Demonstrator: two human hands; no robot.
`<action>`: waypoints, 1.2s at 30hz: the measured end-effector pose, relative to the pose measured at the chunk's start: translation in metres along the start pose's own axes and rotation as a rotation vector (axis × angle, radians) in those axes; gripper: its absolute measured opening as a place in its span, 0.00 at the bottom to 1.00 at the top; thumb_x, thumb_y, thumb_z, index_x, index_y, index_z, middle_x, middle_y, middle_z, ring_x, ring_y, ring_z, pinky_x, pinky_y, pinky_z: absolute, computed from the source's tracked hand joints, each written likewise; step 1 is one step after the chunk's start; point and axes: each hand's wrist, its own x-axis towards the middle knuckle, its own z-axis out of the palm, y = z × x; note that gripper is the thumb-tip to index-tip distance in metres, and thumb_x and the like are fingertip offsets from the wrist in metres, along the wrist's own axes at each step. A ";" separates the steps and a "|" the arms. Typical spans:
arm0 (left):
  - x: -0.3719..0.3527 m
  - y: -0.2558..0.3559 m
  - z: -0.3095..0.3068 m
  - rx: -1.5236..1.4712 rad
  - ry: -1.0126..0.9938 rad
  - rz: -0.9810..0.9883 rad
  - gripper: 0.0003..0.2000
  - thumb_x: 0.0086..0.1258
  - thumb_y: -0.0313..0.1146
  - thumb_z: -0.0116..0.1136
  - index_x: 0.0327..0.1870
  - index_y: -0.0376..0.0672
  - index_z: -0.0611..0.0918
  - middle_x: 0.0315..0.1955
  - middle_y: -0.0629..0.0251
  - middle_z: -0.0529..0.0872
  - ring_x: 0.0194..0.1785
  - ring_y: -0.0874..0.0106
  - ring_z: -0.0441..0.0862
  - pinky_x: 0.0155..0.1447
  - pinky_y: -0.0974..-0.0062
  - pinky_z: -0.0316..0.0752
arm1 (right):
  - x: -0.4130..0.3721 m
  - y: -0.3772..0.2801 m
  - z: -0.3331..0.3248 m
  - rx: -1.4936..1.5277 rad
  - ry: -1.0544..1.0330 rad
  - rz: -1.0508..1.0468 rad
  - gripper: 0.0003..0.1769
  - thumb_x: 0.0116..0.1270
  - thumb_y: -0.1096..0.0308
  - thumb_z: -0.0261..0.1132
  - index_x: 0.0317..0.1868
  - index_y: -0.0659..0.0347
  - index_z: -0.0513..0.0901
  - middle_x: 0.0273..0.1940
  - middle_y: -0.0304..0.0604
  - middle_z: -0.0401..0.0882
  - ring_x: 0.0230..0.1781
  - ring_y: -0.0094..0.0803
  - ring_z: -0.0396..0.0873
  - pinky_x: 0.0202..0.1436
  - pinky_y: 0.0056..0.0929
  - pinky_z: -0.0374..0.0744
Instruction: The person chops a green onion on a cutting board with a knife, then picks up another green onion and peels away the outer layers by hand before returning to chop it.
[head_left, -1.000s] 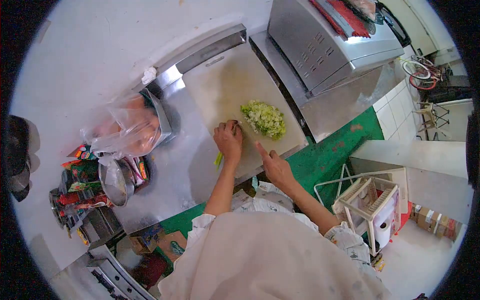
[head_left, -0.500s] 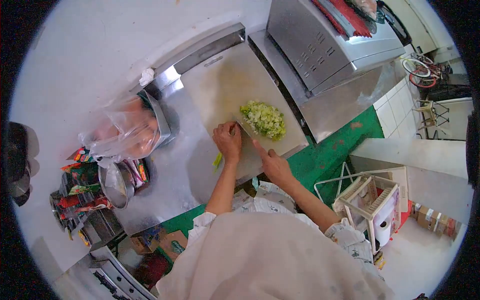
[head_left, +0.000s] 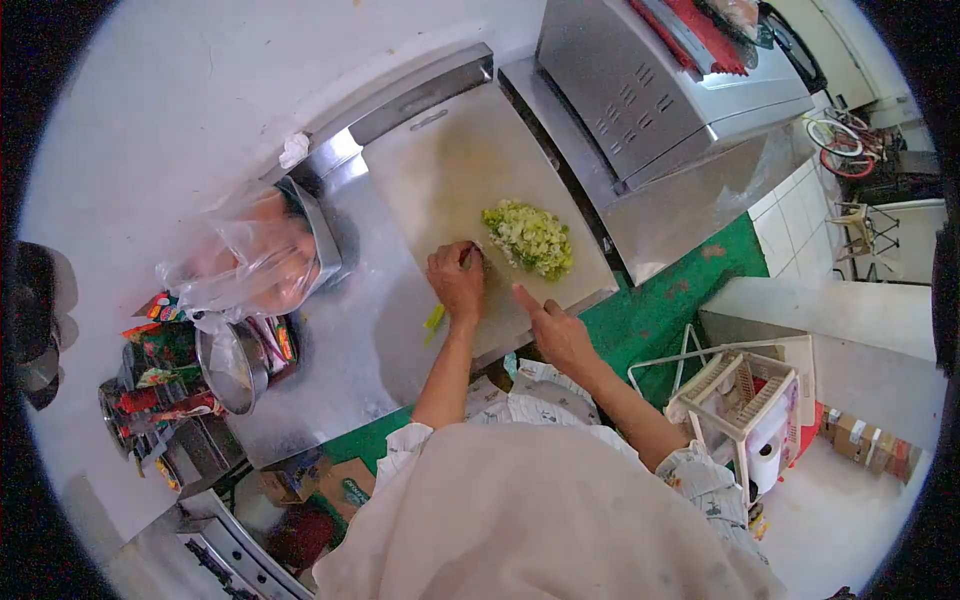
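Head view, looking straight down over the person's shoulders. A pale rectangular cutting board [head_left: 455, 165] lies on the stainless steel tabletop [head_left: 370, 335], and both hands are at its near edge.

The left hand [head_left: 457, 280] is curled knuckles-up, fingers tucked, pressing down on a bunch of long green stalks [head_left: 436, 318]. Only the near tail of the bunch pokes out from under the wrist, over the left edge of the board. Just to the right of those fingertips, and a little further away, sits the heap of chopped pale-green vegetable [head_left: 530, 238], out in the middle of the board's right side.

The right hand [head_left: 560, 335] hangs at the board's near right corner. Its index finger is stretched out towards the left hand and the other fingers are folded in. It looks like a knife grip, but I can't tell from here whether anything is in it.

Off to the left there's a clear plastic bag [head_left: 245, 262] bunched over a metal bowl, and nearer than that a tilted steel bowl [head_left: 232, 365] among bright snack packets [head_left: 165, 350]. At the far right edge of the board stands a big stainless steel box with vent slots [head_left: 650, 90]. Below the tabletop there's a green floor [head_left: 665, 305], and near right a white wire rack [head_left: 745, 405].
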 end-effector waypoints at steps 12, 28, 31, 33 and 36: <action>0.003 -0.002 -0.001 -0.029 0.001 0.033 0.04 0.55 0.31 0.65 0.30 0.46 0.82 0.30 0.65 0.81 0.39 0.61 0.76 0.46 0.62 0.68 | -0.012 0.008 -0.007 0.058 0.004 0.030 0.38 0.67 0.71 0.54 0.74 0.37 0.52 0.34 0.56 0.75 0.30 0.57 0.77 0.32 0.50 0.78; 0.004 -0.001 -0.005 -0.047 -0.017 0.036 0.04 0.55 0.30 0.65 0.31 0.46 0.82 0.29 0.65 0.81 0.39 0.62 0.75 0.46 0.62 0.68 | 0.007 0.007 -0.003 0.038 0.015 -0.040 0.37 0.66 0.72 0.54 0.74 0.39 0.54 0.33 0.55 0.75 0.30 0.55 0.78 0.33 0.49 0.77; 0.002 -0.002 -0.003 -0.050 -0.014 0.021 0.04 0.55 0.30 0.65 0.31 0.46 0.83 0.29 0.65 0.81 0.39 0.62 0.75 0.46 0.61 0.67 | -0.012 0.016 -0.010 0.044 0.018 -0.037 0.37 0.66 0.72 0.55 0.74 0.37 0.54 0.33 0.55 0.75 0.30 0.55 0.78 0.33 0.49 0.77; 0.002 -0.004 -0.002 -0.056 -0.009 0.044 0.04 0.55 0.31 0.65 0.31 0.47 0.83 0.28 0.65 0.81 0.39 0.62 0.75 0.46 0.62 0.68 | -0.013 0.017 -0.011 0.131 0.003 -0.018 0.37 0.67 0.71 0.56 0.73 0.37 0.55 0.33 0.55 0.75 0.30 0.55 0.77 0.33 0.49 0.77; 0.002 -0.003 -0.003 -0.015 -0.020 0.038 0.04 0.55 0.30 0.64 0.31 0.47 0.83 0.28 0.65 0.81 0.39 0.62 0.75 0.46 0.63 0.68 | -0.007 0.009 -0.018 0.068 0.002 -0.034 0.35 0.67 0.70 0.55 0.73 0.38 0.56 0.32 0.55 0.75 0.29 0.55 0.77 0.33 0.48 0.77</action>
